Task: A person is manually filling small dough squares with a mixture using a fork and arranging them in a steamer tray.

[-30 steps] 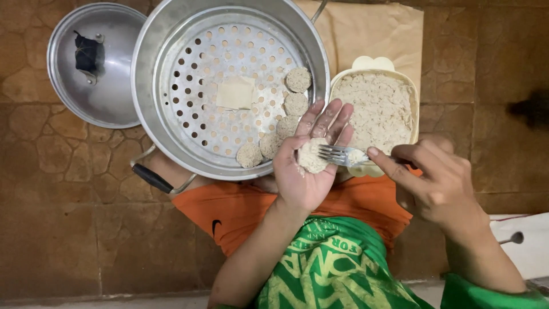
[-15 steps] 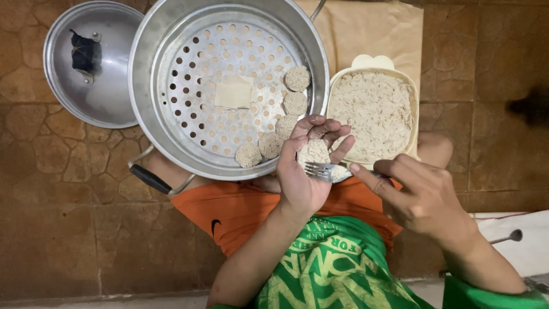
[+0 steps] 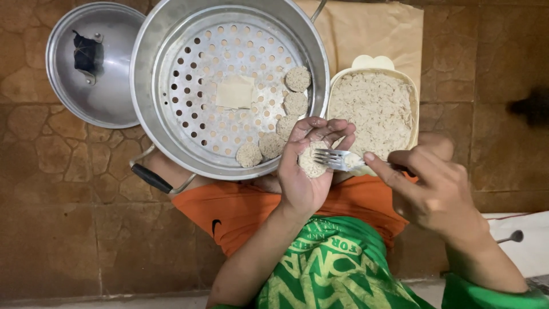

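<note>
My left hand (image 3: 306, 171) is cupped around a pale filled dumpling (image 3: 313, 161), fingers curling over it. My right hand (image 3: 434, 189) grips a metal fork (image 3: 338, 159) whose tines press into the dumpling's filling. Just beyond, a cream oval container (image 3: 374, 109) holds minced filling. A large metal steamer pot (image 3: 229, 86) with a perforated tray carries several round dumplings (image 3: 286, 114) along its right side and a square pale wrapper (image 3: 235, 92) in the middle.
The steamer's metal lid (image 3: 91, 63) lies upside down at the left on the brown stone-pattern floor. Brown paper (image 3: 366, 28) lies under the container. My orange shorts and green shirt fill the lower middle. A white surface (image 3: 526, 246) shows at the right edge.
My left fingers have curled in over the dumpling, from spread open. The fork and my right hand have shifted slightly left and up against the filling.
</note>
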